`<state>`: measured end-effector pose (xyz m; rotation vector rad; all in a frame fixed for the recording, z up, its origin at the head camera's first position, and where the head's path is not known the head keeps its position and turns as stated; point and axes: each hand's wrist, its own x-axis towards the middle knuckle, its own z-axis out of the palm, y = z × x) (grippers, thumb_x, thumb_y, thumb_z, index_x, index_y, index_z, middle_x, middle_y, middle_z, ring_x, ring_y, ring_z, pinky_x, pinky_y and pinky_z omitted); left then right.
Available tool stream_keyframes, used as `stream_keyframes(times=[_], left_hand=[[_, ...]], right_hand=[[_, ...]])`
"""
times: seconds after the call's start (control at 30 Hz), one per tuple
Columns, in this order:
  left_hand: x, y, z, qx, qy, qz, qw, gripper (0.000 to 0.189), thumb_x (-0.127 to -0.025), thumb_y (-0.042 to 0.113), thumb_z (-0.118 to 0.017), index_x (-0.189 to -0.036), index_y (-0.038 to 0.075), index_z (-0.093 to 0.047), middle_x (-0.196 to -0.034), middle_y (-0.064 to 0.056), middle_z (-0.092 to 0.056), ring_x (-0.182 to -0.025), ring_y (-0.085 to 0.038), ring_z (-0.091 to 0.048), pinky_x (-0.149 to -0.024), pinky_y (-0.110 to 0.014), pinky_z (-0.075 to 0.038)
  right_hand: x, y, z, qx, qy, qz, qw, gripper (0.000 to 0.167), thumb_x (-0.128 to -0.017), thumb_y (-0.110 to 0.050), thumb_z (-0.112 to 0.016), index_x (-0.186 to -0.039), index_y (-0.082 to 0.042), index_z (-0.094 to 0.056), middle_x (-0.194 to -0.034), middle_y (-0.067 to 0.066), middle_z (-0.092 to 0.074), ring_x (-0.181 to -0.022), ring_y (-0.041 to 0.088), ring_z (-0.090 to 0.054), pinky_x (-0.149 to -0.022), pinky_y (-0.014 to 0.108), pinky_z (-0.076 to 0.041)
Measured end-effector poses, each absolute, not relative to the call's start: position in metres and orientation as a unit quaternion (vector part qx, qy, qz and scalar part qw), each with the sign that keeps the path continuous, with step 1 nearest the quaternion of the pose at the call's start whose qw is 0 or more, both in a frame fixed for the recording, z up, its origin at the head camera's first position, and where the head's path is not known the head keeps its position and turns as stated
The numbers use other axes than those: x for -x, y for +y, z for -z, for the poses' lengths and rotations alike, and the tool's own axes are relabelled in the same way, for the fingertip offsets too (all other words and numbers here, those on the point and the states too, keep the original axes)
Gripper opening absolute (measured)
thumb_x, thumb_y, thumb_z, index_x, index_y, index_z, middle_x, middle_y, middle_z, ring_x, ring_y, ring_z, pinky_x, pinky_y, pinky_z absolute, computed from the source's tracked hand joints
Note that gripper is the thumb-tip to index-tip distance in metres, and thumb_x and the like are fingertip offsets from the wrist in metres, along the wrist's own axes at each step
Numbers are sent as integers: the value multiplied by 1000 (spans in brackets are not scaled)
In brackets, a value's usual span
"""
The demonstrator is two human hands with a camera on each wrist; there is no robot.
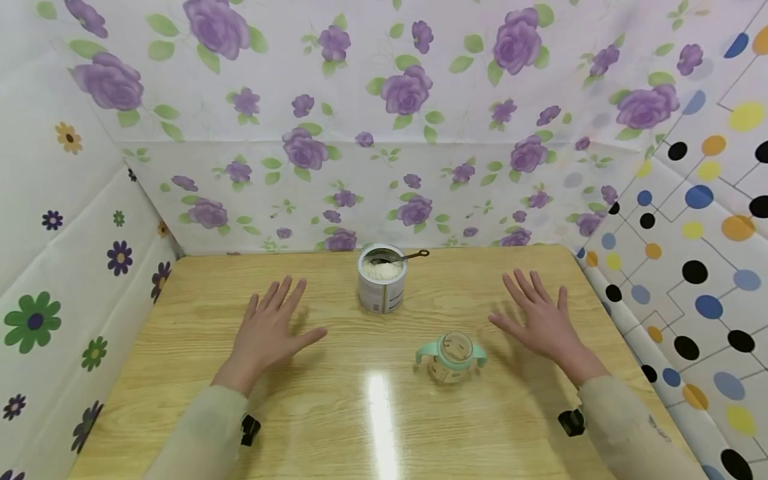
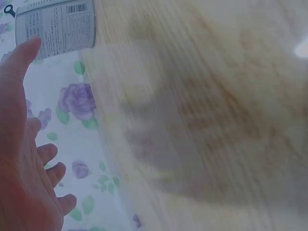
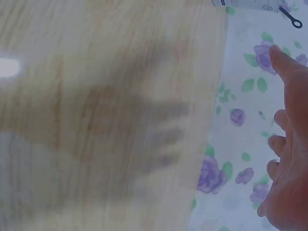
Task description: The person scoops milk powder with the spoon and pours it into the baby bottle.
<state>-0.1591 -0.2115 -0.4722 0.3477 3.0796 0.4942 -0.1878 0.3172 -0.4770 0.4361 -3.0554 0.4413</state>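
Both hands are spread over the wooden table with nothing in them. My left hand (image 1: 271, 337) has its fingers straight and thumb out, left of a milk powder can (image 1: 382, 287). The can stands lidless near the back edge, pale powder inside, and a dark spoon (image 1: 415, 255) leans out over its rim to the right. My right hand (image 1: 540, 320) is also spread, to the right of a baby bottle (image 1: 453, 360) with mint-green side handles and a clear top. In the left wrist view the can's printed side (image 2: 57, 26) shows beyond the thumb.
The light wood table (image 1: 324, 413) carries a bright glare streak at its front middle. A cloth with purple roses (image 1: 306, 150) hangs behind it. Cloth walls stand at both sides, flowered (image 1: 36, 320) on the left and dotted (image 1: 696, 273) on the right.
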Motion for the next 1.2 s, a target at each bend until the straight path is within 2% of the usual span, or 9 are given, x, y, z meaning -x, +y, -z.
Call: stream_keyframes(times=[0.3,0.6,0.73,1.0,1.2], left_hand=[[178,-195,463,-131,979,-155,10,113,-91,80,-62,-174,20,-14,-179,-13,-10,-165,-38,-9,-131,-66,0],[196,-175,455,-155,974,-168,16,117,-89,81,-66,-174,21,-12,-179,-10,-10,-165,-35,-10,-132,-63,-1],[205,-169,455,-159,969,-187,23,120,-87,80,-68,-174,21,-10,-179,-11,-12,-165,-35,-11,-132,-61,-4],[219,-160,464,-158,954,-251,37,123,-85,76,-75,-174,21,-11,-179,-12,-14,-161,-43,-22,-129,-66,-20],[228,-152,473,-158,921,-351,56,123,-84,63,-86,-174,20,-14,-178,-10,-18,-161,-40,-22,-127,-67,-24]], right_hand=[[203,293,457,-183,-974,-131,14,95,-101,-67,-62,-174,-24,-17,-179,9,-13,-165,37,-2,-121,77,16],[220,270,438,-224,-966,-129,7,95,-101,-63,-64,-174,-25,-16,-179,8,-14,-165,38,-6,-123,75,14],[229,259,432,-237,-963,-129,-5,94,-102,-63,-64,-173,-22,-18,-179,7,-15,-165,38,-7,-125,74,11],[241,243,419,-254,-953,-161,-31,93,-102,-57,-67,-173,-19,-20,-178,11,-19,-165,39,-5,-126,73,10],[251,235,420,-262,-940,-210,-64,89,-105,-51,-66,-173,-19,-18,-177,12,-22,-165,40,-4,-127,73,7]])
